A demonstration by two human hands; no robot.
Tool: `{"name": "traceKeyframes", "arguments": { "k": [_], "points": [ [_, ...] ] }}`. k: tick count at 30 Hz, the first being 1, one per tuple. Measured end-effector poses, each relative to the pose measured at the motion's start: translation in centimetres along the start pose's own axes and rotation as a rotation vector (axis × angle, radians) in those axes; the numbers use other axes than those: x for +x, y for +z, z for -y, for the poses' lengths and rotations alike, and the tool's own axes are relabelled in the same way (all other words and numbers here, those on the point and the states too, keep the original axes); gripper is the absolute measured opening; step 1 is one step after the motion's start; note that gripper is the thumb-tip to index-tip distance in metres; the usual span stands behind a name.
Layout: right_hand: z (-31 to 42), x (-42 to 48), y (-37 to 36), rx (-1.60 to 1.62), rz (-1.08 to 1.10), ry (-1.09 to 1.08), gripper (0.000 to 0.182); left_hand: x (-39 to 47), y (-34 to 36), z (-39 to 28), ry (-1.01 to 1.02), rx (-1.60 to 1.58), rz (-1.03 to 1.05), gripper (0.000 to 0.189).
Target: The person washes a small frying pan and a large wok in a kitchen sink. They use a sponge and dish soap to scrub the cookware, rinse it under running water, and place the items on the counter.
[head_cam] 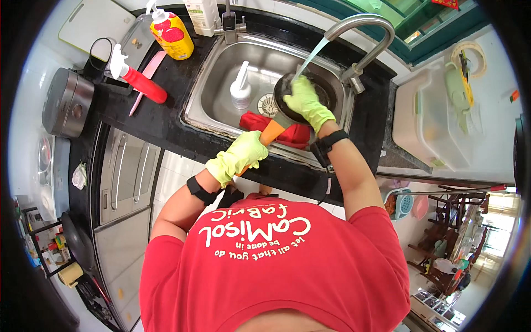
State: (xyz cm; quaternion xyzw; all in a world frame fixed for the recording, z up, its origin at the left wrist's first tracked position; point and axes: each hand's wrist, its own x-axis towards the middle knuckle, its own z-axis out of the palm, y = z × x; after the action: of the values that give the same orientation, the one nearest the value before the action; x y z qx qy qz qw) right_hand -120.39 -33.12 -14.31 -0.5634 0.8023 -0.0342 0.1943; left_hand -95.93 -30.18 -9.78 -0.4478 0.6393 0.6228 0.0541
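My left hand (pixel 244 153), in a yellow-green rubber glove, is closed around the orange handle (pixel 273 132) of a dark frying pan (pixel 325 89). The pan is tilted inside the stainless steel sink (pixel 213 89), on its right side. My right hand (pixel 307 101), gloved alike and blurred, lies over the pan's inside; its fingertips and anything under them cannot be made out. Water (pixel 311 58) runs from the curved faucet (pixel 361 23) onto the pan by that hand. A red cloth (pixel 296 136) lies below the handle. Left of the drain strainer (pixel 268 104) stands a white pump bottle (pixel 240 91).
On the black counter (pixel 182 143), left of the sink, are a red spray bottle (pixel 145 85), a pink long-handled tool (pixel 151 68) and a yellow pump bottle (pixel 172 35). A rice cooker (pixel 68 103) sits farther left. A translucent plastic bin (pixel 427 120) stands right of the sink.
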Motion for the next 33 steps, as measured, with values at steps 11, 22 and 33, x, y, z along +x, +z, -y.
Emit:
{"name": "traceKeyframes", "arguments": {
  "k": [11,22,33],
  "points": [
    [-6.0,-3.3,-1.6,-0.484,-0.11,-0.47,0.034,0.5,-4.2,2.2,0.216,0.553,-0.41,0.024],
    [-2.9,-1.2,-0.6,-0.368,-0.135,-0.5,0.059,-1.3,-2.9,0.1,0.073,0.249,-0.114,0.023],
    [-3.8,-1.4,-0.4,0.158,-0.188,-0.502,0.045,2.4,-1.2,1.1,0.131,0.005,-0.254,0.026]
  ]
}}
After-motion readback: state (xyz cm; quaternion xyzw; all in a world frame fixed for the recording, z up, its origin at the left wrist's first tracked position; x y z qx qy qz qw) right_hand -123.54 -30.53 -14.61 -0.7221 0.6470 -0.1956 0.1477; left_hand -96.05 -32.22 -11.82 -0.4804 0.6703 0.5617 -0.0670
